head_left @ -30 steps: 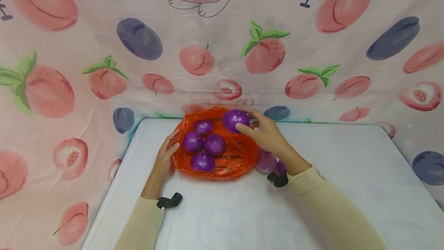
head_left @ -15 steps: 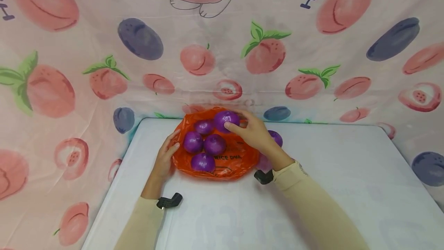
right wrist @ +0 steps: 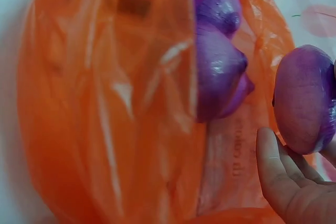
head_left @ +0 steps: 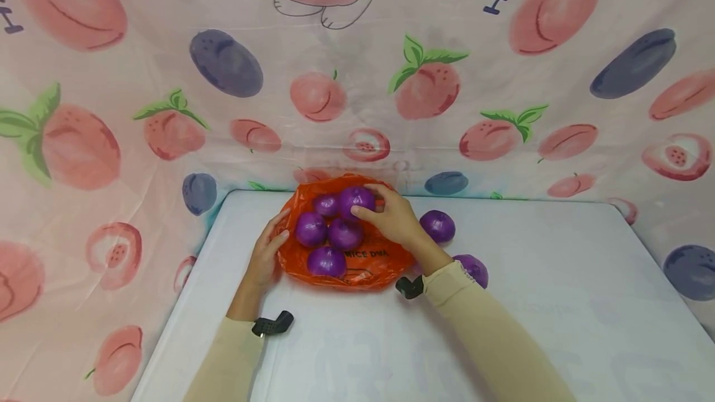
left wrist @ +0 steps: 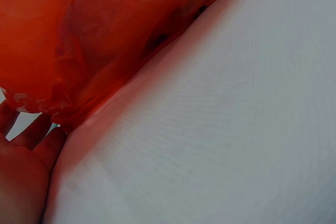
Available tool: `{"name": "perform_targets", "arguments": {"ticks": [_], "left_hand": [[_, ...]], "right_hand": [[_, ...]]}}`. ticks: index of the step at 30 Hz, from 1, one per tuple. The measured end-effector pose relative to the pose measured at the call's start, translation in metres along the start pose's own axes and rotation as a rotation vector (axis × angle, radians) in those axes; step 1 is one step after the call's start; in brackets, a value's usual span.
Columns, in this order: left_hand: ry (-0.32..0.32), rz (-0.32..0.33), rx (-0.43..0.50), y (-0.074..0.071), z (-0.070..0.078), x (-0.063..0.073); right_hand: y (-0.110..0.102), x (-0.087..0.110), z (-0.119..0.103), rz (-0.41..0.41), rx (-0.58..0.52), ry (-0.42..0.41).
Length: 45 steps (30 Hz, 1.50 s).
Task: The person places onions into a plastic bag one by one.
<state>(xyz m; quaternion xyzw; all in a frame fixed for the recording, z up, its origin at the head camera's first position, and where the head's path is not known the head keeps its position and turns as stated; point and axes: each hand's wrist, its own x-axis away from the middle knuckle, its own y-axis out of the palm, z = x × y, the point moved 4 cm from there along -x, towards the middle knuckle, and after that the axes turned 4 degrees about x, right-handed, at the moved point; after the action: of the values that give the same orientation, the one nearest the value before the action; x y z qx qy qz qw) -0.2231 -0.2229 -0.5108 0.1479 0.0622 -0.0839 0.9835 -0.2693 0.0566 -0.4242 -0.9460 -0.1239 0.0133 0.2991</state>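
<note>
An orange plastic bag (head_left: 385,262) lies spread with its mouth up on the white table, several shiny purple onions (head_left: 311,228) inside. Above its right back part, my right hand (head_left: 393,216) holds another purple onion (head_left: 358,202) between thumb and fingers. The right wrist view shows that held onion (right wrist: 302,100) beside the bag's mouth, fingers (right wrist: 270,161) below it. My left hand (head_left: 267,256) is at the bag's left edge, thumb and fingers apart. In the left wrist view its relaxed fingers (left wrist: 50,148) touch the bag's outer side.
Right of the bag, a purple onion (head_left: 438,227) rests on the table (head_left: 558,253), and another (head_left: 473,270) is partly covered by the right sleeve. Behind the table hangs a fruit-printed cloth (head_left: 368,54).
My right hand has moved left and slightly down over the bag, carrying the onion toward the others inside. Loose onions at the right have come into sight. My left hand stays put.
</note>
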Motion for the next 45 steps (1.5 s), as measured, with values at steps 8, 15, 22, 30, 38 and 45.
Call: {"name": "perform_targets", "arguments": {"ticks": [8,15,22,30,38,45], "left_hand": [[-0.005,0.006,-0.004,-0.001,-0.001,0.000],[0.007,-0.006,-0.004,-0.002,-0.002,0.000],[0.006,-0.008,0.004,0.000,0.001,0.001],[0.004,-0.001,0.016,0.001,0.002,0.001],[0.009,-0.006,0.023,0.001,0.001,0.001],[0.013,-0.016,0.010,0.001,0.001,0.000]], "right_hand": [[0.012,-0.004,0.001,0.004,0.037,0.008],[0.022,-0.011,0.008,0.015,0.078,0.023],[0.026,-0.017,0.013,0.035,0.097,0.031],[0.028,-0.020,0.014,0.039,0.094,0.022],[0.029,-0.025,0.020,0.048,0.103,0.035],[0.030,-0.028,0.023,0.049,0.100,0.078]]}}
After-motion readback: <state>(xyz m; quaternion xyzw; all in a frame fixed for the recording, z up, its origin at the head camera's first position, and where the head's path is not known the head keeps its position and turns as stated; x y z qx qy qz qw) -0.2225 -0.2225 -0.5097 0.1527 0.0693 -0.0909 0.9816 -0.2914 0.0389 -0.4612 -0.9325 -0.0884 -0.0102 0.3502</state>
